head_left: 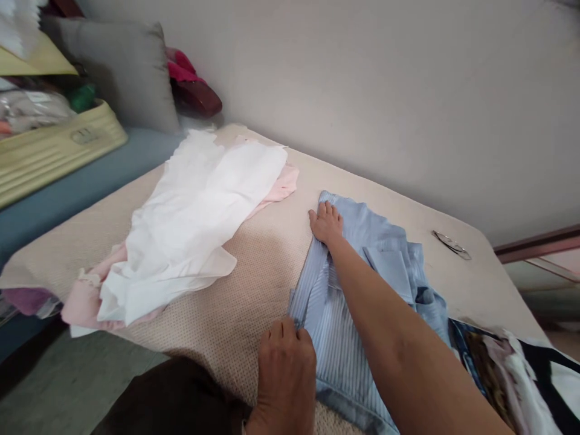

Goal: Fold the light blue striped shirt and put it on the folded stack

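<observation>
A light blue striped shirt [335,329] lies spread on a cream textured cover, its surface wrinkled toward the right. My right hand [327,223] rests flat near the shirt's far left corner, fingers spread on the cloth. Close to me, my left hand [286,368] is closed at the shirt's left edge, pinching the fabric; its fingertips are mostly hidden under the knuckles. My right forearm crosses over the shirt and covers part of it. To the left, a white garment [185,223] lies loosely on top of a pink one [283,184], apart from both hands.
Eyeglasses [452,244] lie on the cover at the right. A pile of mixed clothes [507,368] sits at the lower right. Along the left are a yellow suitcase-like container [58,148], a grey cushion [122,72] and a dark red item [197,96]. A wall [362,90] borders the far side.
</observation>
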`<state>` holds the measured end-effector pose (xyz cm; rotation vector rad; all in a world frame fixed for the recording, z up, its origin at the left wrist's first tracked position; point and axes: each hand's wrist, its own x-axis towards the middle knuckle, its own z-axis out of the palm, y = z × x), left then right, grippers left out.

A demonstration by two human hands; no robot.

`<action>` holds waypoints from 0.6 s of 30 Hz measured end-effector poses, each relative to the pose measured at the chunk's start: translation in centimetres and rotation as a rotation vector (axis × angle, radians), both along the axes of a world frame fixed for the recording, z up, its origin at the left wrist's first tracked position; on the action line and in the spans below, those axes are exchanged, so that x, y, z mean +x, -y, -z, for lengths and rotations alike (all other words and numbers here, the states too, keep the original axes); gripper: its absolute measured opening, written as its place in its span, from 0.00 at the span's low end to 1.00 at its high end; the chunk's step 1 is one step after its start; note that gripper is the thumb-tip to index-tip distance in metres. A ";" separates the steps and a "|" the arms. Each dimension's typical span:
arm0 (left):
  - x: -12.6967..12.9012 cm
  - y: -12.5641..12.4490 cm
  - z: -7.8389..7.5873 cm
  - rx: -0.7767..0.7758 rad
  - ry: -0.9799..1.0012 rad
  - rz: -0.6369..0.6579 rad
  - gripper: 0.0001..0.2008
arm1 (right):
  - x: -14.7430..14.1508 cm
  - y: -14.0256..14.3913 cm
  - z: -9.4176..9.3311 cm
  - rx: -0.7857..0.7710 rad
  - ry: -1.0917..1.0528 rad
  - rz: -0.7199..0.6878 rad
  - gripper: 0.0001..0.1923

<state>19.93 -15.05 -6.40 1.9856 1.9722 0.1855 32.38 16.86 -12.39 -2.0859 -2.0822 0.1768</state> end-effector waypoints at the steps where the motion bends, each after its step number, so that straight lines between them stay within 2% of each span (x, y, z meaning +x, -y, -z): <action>1: -0.1 0.1 0.0 -0.003 -0.005 0.005 0.09 | 0.0 -0.1 -0.3 -0.008 -0.024 0.003 0.33; 6: -0.2 0.1 -0.3 -0.001 -0.017 -0.005 0.09 | 1.4 -1.1 -3.4 -0.083 -0.141 -0.013 0.27; 9: 0.0 -0.1 -0.5 0.042 0.018 0.011 0.08 | 2.9 -0.1 -5.3 -0.058 -0.143 0.067 0.26; 14: 0.0 -0.5 -1.0 0.069 0.060 0.046 0.10 | 6.6 5.7 -7.4 -0.073 -0.088 0.137 0.14; 18: -0.2 -0.8 -1.5 0.061 0.057 0.088 0.12 | 12.6 11.4 -8.7 -0.023 0.000 0.244 0.13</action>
